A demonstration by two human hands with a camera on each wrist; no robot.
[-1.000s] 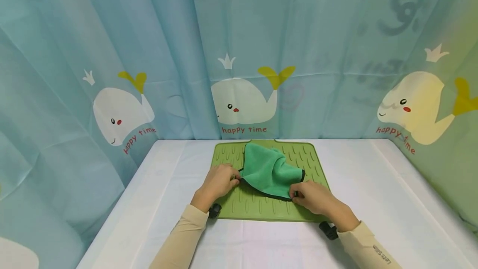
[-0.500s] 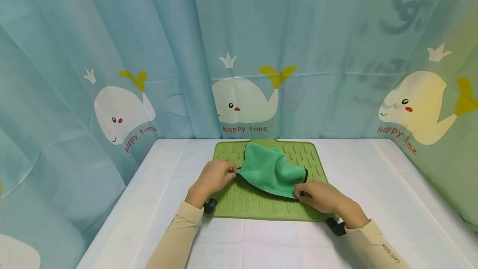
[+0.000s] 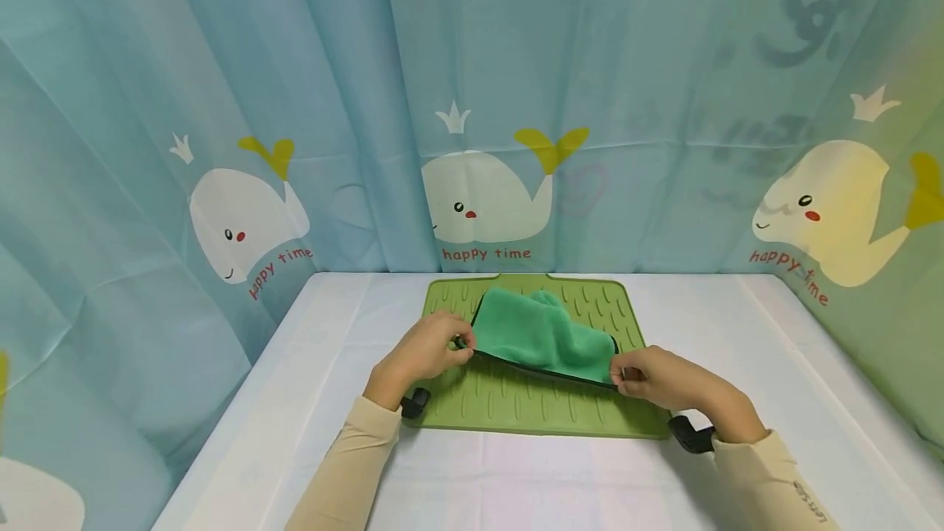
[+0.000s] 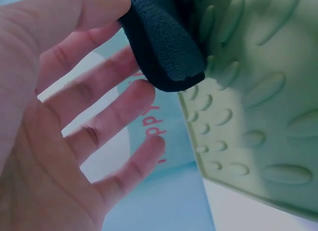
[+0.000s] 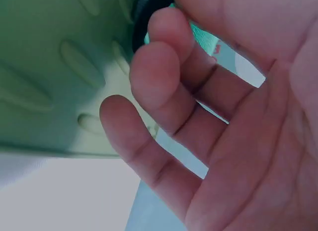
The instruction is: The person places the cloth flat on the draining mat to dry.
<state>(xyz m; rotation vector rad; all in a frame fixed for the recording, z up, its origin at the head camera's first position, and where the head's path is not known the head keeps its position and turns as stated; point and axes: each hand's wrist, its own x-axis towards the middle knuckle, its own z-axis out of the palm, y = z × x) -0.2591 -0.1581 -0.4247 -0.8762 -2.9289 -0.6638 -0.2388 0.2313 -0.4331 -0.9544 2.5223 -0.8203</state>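
Pinched at both ends, that's the grip: left hand (image 3: 428,347) has one near corner of a green cloth (image 3: 527,326) between thumb and index finger, the lower fingers spread loosely apart below it, and right hand (image 3: 660,379) has its fingers curled in on the other near corner (from its own wrist the exact contact is hidden behind the fingertips, but from above it sure looks like a pinch). Between them the black edging (image 3: 534,369) runs close to straight, sloping a bit toward the person at the right hand's end, while the far part of the cloth lies rumpled, with a bump sticking up at the back. It's all over the middle and back of a lighter green mat (image 3: 509,408) covered in little raised ridges. I can't tell whether that near edge touches the mat. Both arms come in from the near side in beige sleeves (image 3: 342,465), and something black (image 3: 415,402) sits by the left wrist, another by the right. Under the mat there's a white-covered table (image 3: 737,351), and behind it a blue-green curtain (image 3: 634,64) with cartoon whales (image 3: 487,195), yellow tails, white crowns and "happy time" in red.
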